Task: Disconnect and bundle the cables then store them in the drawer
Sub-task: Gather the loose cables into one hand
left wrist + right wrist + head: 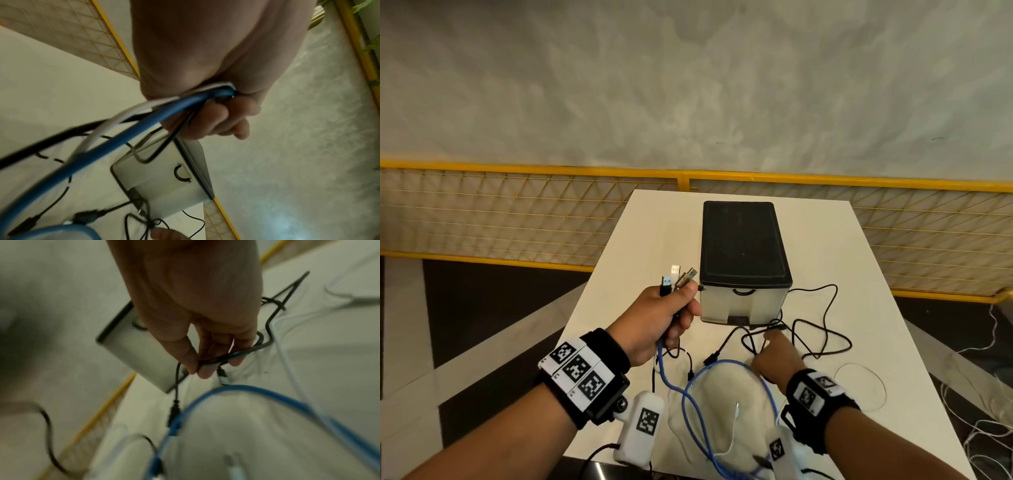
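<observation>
My left hand (667, 315) is raised above the white table (654, 233) and grips a bunch of cable ends, with several USB plugs (678, 279) sticking up out of the fist. Blue, white and black cables (144, 123) hang from it. The blue cable (698, 411) loops across the table near me. My right hand (774, 356) is down on the table in front of the drawer box, and its fingers (205, 369) pinch thin black cable (242, 352) from the tangle (825, 329). The small drawer box (743, 240) has a black top, and its grey drawer (743, 305) is closed.
A thin white cable (287, 353) lies in a loop on the table's right side. A yellow mesh fence (517, 219) runs behind the table. More white cables (983, 428) lie on the floor to the right. The table's edges fall away on both sides.
</observation>
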Motion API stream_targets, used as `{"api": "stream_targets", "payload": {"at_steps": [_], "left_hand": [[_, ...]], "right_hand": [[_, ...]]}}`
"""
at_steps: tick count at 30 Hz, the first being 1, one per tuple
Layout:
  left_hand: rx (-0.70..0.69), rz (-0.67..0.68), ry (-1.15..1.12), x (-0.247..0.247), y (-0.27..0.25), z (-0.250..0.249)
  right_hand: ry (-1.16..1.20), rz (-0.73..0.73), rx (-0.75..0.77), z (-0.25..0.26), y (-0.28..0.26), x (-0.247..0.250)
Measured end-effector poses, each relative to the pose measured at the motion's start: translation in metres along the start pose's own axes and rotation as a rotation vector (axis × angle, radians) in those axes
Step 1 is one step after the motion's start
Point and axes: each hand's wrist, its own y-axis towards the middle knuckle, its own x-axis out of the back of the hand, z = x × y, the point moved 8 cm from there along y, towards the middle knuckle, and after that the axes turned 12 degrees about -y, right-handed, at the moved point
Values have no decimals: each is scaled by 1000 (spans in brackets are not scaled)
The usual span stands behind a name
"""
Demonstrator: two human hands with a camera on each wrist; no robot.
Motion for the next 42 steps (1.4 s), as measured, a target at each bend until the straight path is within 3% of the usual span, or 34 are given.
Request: {"api": "stream_targets", "payload": {"at_steps": [4,7,9,12,16,21,25,28,31,33,36,37,39,42], "left_hand": [[147,-1,-52,-6,3,21],[226,-9,-166,-13,7,29],[252,-43,-251,-15,10,30],[265,-55,-303,-16,12,30],[284,-43,-377,-21,11,34],[311,24,-404,-31,8,36],[287,81,-290,-33,7,36],[203,70,-201,-36,5,28],[82,6,-172,-32,8,17],[25,-21,-225,-29,8,11],[-15,2,-284,-30,5,6],[-13,35,-294,-33,3,7],[5,132,-297,-42,-4,10],[52,232,-257,-50,-13,25]], "right_hand": [[469,1,73,29,-21,35],[539,-50,283,65,-54,65],[381,-92,441,83,-77,73],[-34,-277,695,97,-103,75],[-401,-453,914,100,-122,59],[-535,-555,950,97,-127,55],[-539,-497,970,98,-126,47],[-381,-418,875,88,-121,44],[-195,-343,629,62,-112,51],[54,-123,386,37,-103,45],[529,371,-36,9,-104,5],[632,473,-119,7,-106,-6],[854,543,-195,9,-99,-17],[1163,469,-218,23,-78,-10]]}}
